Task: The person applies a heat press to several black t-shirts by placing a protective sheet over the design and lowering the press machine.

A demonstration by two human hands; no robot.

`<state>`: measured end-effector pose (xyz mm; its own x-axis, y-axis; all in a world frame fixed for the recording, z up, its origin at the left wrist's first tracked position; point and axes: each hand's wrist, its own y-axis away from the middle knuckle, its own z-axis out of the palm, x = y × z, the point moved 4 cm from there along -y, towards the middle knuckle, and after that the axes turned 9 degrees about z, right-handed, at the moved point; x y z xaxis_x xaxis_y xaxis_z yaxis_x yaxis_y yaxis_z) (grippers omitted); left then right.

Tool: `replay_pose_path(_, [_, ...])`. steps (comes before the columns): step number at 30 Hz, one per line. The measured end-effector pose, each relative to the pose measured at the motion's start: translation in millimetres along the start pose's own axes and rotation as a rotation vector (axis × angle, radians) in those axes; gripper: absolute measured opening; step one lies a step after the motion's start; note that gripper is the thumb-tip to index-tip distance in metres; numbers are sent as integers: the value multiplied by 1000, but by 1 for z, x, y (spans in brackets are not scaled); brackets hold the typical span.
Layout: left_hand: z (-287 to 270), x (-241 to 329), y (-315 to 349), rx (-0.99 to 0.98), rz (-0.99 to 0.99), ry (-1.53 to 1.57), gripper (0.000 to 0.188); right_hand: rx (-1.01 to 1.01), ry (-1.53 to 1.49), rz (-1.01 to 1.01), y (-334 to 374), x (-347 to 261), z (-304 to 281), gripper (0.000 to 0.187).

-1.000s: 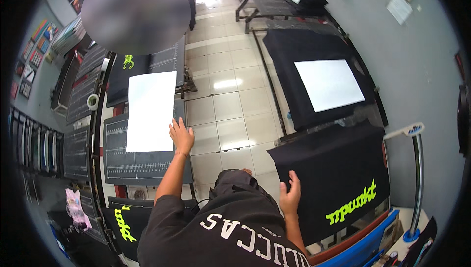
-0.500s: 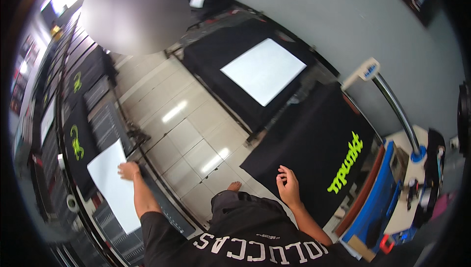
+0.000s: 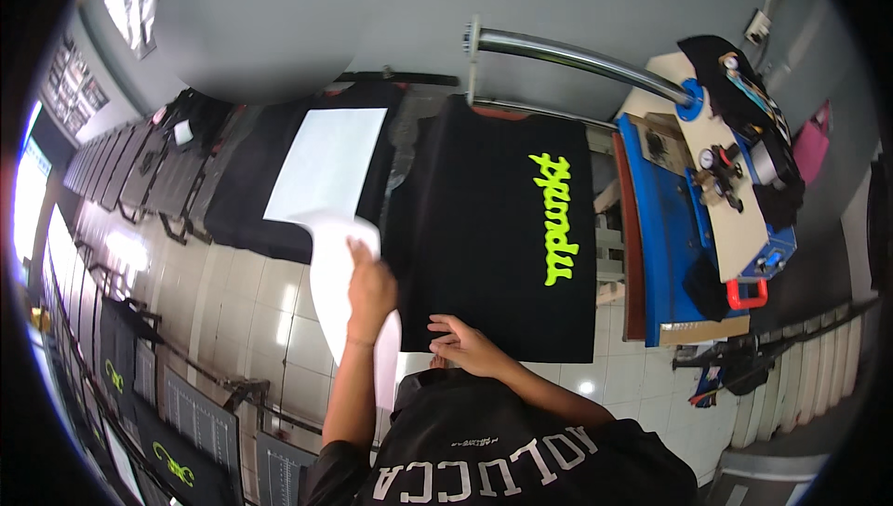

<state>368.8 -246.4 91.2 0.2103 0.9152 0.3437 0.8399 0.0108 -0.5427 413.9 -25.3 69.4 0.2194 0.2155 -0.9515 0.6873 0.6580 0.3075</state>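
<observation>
I count two hands in view. My left hand (image 3: 370,287) has its grip clamped on one white paper sheet (image 3: 326,292), which hangs curled over the tiled floor (image 3: 251,320) just beside the left edge of the black T-shirt (image 3: 484,255). My right hand (image 3: 465,346) rests on the near hem of that shirt, fingers together and pressed flat on the cloth; I cannot tell whether they pinch it.

The T-shirt is spread flat on a platen, one neon-green script print (image 3: 555,218) running along its right half. To its left lies a second black garment (image 3: 251,199) on another platen, with one second white sheet (image 3: 327,166) lying flat on it. So two white sheets in all: one held, one laid down.

To the right stands one blue machine base (image 3: 656,255) with a beige wooden desk (image 3: 735,236) carrying small gauges and a red handle (image 3: 747,294). One chrome bar (image 3: 577,55) slants above the shirt's collar end.

At the lower left stands a row of dark platens, two of them bearing green prints (image 3: 177,464).
</observation>
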Motion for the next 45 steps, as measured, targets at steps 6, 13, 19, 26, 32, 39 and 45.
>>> replay_pose_path(6, [169, 126, -93, -320, -1, 171, 65, 277, -191, 140, 20, 31, -52, 54])
replay_pose_path(13, [166, 239, -112, -423, -8, 371, 91, 836, -42, 305, 67, 95, -200, 21])
replay_pose_path(19, [138, 182, -44, -428, 174, 181, 66, 1066, 67, 255, 77, 98, -288, 28])
replay_pose_path(26, [115, 147, 2, -400, 119, 146, 59, 1084, 68, 260, 73, 103, -291, 27])
replay_pose_path(32, [117, 146, 9, -387, 154, 39, 59, 1132, 409, 206, 136, 6, -264, 47])
replay_pose_path(39, [121, 149, 9, -377, 158, 2, 58, 1928, 917, -155, 335, -96, -326, 34])
replay_pose_path(45, [123, 156, 8, -375, 151, 8, 58, 1535, 1123, 499, 319, -80, -375, 35])
